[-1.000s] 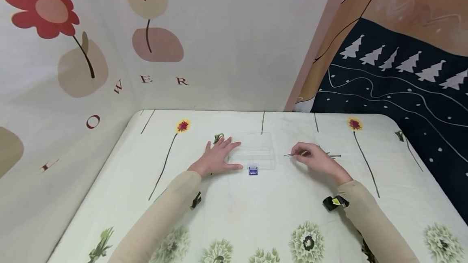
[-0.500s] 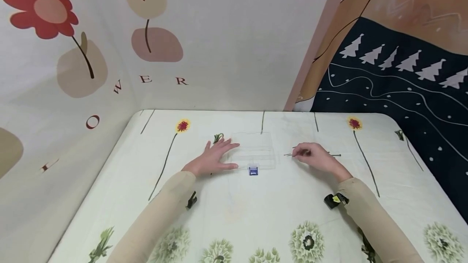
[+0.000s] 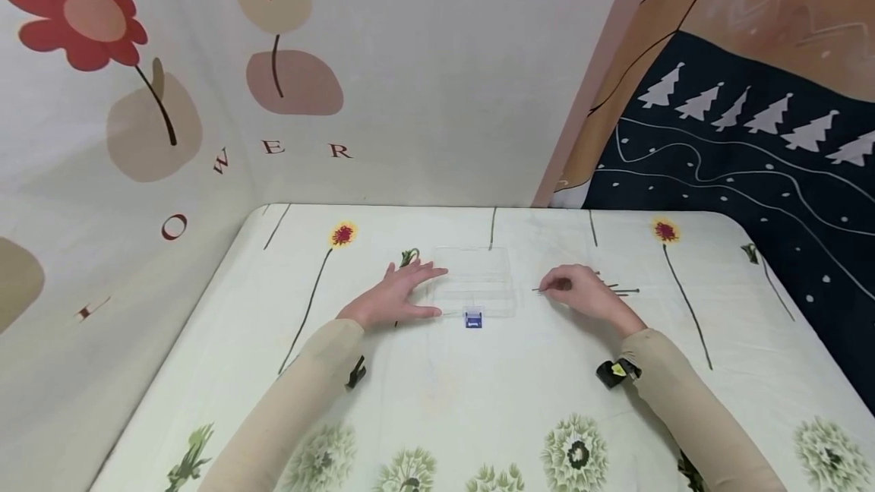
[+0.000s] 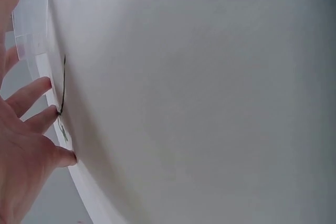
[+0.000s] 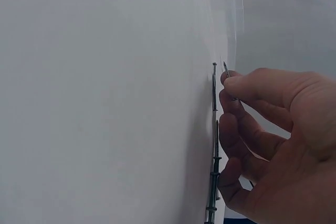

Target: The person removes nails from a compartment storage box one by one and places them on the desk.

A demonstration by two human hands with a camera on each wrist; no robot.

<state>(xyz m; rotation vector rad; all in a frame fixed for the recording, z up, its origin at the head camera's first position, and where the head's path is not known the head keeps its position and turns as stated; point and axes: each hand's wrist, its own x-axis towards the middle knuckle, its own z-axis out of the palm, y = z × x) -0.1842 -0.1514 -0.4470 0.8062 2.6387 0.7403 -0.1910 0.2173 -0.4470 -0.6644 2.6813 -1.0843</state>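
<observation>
My right hand [image 3: 581, 292] pinches a thin metal nail [image 5: 225, 66] between thumb and fingertips, its pointed end sticking out past them. Several more nails [image 5: 214, 90] lie on the cloth under and beside that hand; some [image 3: 625, 291] show to its right in the head view. A clear plastic box [image 3: 473, 283] with a blue latch [image 3: 474, 318] sits to the left of the right hand. My left hand [image 3: 393, 300] has its fingers spread at the box's left side, the fingertips at its edge; whether they press on it I cannot tell.
A white tablecloth [image 3: 478, 393] printed with flowers covers the table. Behind it hangs a pale cloth [image 3: 437, 97] with flower prints and letters, and a dark cloth [image 3: 738, 150] with trees stands at the right. Each wrist wears a black camera mount.
My left hand has drawn slightly left, away from the box's middle. The right hand has shifted a little left, and more nails show to its right.
</observation>
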